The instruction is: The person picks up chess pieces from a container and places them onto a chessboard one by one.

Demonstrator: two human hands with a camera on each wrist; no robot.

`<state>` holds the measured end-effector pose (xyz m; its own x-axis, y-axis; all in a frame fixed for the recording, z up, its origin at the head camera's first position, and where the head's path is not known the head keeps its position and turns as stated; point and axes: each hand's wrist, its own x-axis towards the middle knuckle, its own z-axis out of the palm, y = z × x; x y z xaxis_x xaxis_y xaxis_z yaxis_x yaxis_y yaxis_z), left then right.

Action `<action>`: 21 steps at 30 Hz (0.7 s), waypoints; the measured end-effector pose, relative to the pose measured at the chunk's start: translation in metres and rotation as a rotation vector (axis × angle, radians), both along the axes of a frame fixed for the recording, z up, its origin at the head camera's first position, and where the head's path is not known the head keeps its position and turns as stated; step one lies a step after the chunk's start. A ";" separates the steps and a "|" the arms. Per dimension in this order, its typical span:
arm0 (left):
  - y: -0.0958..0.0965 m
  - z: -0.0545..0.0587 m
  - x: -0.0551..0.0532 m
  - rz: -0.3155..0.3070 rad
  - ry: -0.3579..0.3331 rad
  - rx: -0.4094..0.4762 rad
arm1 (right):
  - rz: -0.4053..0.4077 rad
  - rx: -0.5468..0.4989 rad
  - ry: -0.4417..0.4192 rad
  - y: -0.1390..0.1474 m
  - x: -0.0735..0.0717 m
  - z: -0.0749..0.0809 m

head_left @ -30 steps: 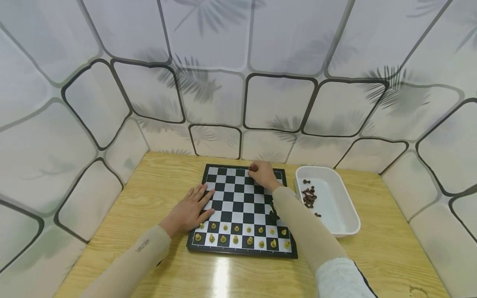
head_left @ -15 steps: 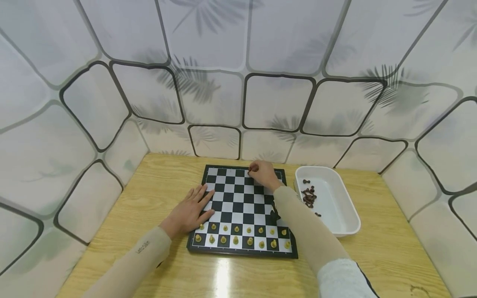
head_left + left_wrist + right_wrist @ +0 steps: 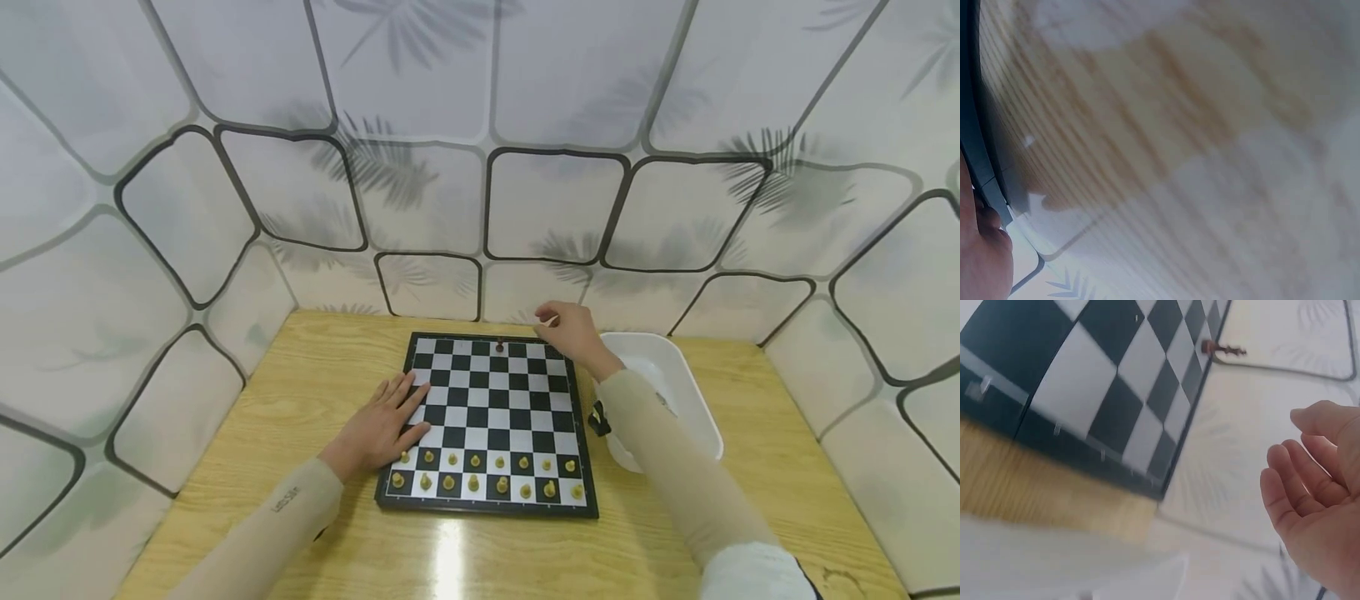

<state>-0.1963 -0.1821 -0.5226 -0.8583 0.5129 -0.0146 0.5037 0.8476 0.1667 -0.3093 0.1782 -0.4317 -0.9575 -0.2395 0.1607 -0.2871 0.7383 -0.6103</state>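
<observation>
A black-and-white chessboard [image 3: 480, 408] lies on the wooden table. My left hand [image 3: 378, 425] rests flat on its left edge, fingers spread; the left wrist view shows only part of this hand [image 3: 988, 256] beside the dark board edge. My right hand [image 3: 573, 333] hovers over the far right corner, holding nothing, its fingers [image 3: 1285, 481] loosely curved. One dark red-brown chess piece [image 3: 500, 345] stands upright on the far row; in the right wrist view this piece [image 3: 1219, 348] is a tall one. Yellow chess pieces [image 3: 474, 482] fill the two near rows.
A white plastic tub [image 3: 701, 408] stands right of the board, partly covered by the right forearm, which hides its contents. Patterned pale walls [image 3: 558, 208] rise behind the table [image 3: 330, 342] and on both sides. A glare spot shines near the front.
My right hand has let go of the dark chess piece, leaving it standing on the far row, and has moved right toward the tub. My left hand has stayed in place.
</observation>
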 end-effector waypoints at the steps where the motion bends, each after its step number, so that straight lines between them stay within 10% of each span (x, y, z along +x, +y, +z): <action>1: 0.000 0.000 0.000 0.000 0.003 0.003 | 0.001 -0.005 0.010 0.006 0.002 0.002; 21: -0.001 -0.005 -0.003 -0.003 0.017 -0.001 | -0.093 0.115 -0.011 0.104 0.044 -0.001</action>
